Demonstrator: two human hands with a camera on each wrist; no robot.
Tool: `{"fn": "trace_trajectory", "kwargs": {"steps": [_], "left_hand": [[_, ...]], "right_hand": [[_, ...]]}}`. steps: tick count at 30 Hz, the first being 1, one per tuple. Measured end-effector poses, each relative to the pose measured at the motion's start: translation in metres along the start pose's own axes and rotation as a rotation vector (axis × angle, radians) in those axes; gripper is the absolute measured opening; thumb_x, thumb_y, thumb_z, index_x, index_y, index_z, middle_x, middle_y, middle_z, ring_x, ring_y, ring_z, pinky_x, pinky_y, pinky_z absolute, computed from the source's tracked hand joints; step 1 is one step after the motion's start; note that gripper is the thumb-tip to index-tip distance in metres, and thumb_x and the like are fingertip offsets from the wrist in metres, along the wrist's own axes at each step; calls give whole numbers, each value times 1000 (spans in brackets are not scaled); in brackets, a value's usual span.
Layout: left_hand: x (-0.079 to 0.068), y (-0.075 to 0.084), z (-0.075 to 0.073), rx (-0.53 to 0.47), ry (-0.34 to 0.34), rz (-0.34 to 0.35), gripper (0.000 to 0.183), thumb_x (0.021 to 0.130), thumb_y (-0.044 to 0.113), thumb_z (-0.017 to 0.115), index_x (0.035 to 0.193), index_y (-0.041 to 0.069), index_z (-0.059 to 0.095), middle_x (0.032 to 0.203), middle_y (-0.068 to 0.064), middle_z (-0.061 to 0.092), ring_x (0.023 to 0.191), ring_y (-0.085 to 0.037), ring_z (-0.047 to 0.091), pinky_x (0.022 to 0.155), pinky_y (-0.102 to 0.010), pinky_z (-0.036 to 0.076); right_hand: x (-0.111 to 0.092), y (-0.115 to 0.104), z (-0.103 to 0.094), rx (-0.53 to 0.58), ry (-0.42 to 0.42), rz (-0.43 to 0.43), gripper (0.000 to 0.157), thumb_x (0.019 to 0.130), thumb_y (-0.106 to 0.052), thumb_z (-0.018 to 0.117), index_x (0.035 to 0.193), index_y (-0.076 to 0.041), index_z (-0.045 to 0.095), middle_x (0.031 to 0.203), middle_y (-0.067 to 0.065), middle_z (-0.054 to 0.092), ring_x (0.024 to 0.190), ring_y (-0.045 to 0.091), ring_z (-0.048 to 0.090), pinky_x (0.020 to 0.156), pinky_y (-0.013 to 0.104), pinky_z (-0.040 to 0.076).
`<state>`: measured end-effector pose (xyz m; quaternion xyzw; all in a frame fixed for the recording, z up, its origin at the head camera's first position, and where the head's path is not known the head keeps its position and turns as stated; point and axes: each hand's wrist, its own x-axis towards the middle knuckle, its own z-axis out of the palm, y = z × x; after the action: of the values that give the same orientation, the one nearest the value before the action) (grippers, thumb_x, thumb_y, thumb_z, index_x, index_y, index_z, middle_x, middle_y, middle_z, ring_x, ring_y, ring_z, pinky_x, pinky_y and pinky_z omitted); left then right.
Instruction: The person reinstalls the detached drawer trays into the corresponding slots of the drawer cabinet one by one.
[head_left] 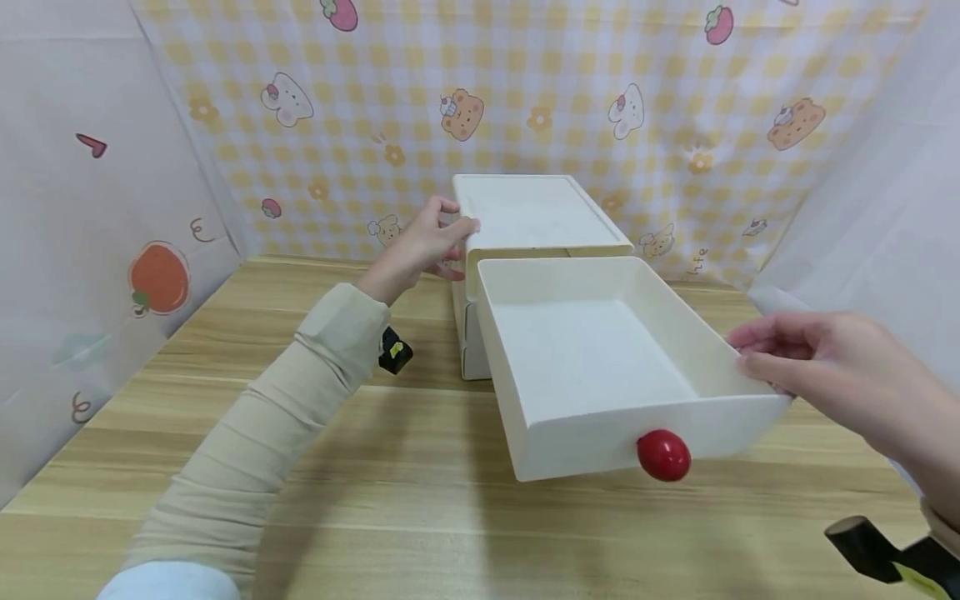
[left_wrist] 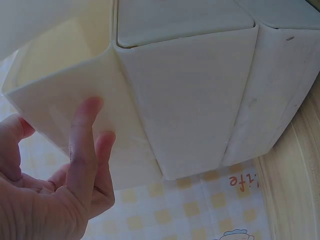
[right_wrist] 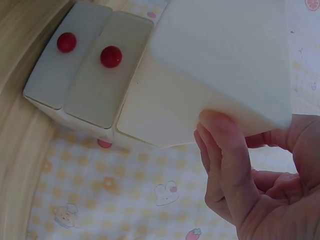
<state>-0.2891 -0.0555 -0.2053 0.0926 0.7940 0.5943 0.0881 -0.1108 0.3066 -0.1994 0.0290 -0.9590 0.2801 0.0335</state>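
A white drawer (head_left: 600, 358) with a red round knob (head_left: 663, 455) is pulled out in front of the cabinet's top compartment, and nothing lies in it. Whether its back edge still rests in the opening, I cannot tell. My right hand (head_left: 847, 367) pinches the drawer's right side wall near the front corner. The white drawer cabinet (head_left: 536, 212) stands on the table. On its upper left edge, my left hand (head_left: 427, 242) holds the top unit, thumb at the top edge and fingers against the side wall (left_wrist: 60, 110).
Two lower drawers (right_wrist: 107, 70) with red knobs are closed. The wooden table (head_left: 390, 467) extends around the cabinet. A yellow checked cloth (head_left: 525, 67) hangs behind it, with white cloth (head_left: 60, 208) on both sides. Black wrist devices (head_left: 395, 350) show beside the arms.
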Motion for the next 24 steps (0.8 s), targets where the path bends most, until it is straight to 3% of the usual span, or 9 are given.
{"fn": "trace_trajectory", "kwargs": {"steps": [18, 24], "left_hand": [[0, -1, 1, -3, 11, 0, 55, 93, 29, 53, 138, 13, 25, 129, -13, 40, 89, -24, 51, 72, -37, 59], [-1, 0, 1, -9, 10, 0, 55, 94, 29, 52, 138, 13, 24, 129, -13, 40, 89, -25, 49, 70, -35, 60]], "right_hand": [[24, -39, 16, -72, 52, -18, 27, 88, -24, 60, 105, -3, 64, 88, 5, 67, 66, -2, 53, 53, 21, 48], [33, -44, 25, -38, 72, -21, 25, 88, -19, 59, 104, -1, 64, 87, 7, 67, 64, 0, 54, 52, 22, 49]]}}
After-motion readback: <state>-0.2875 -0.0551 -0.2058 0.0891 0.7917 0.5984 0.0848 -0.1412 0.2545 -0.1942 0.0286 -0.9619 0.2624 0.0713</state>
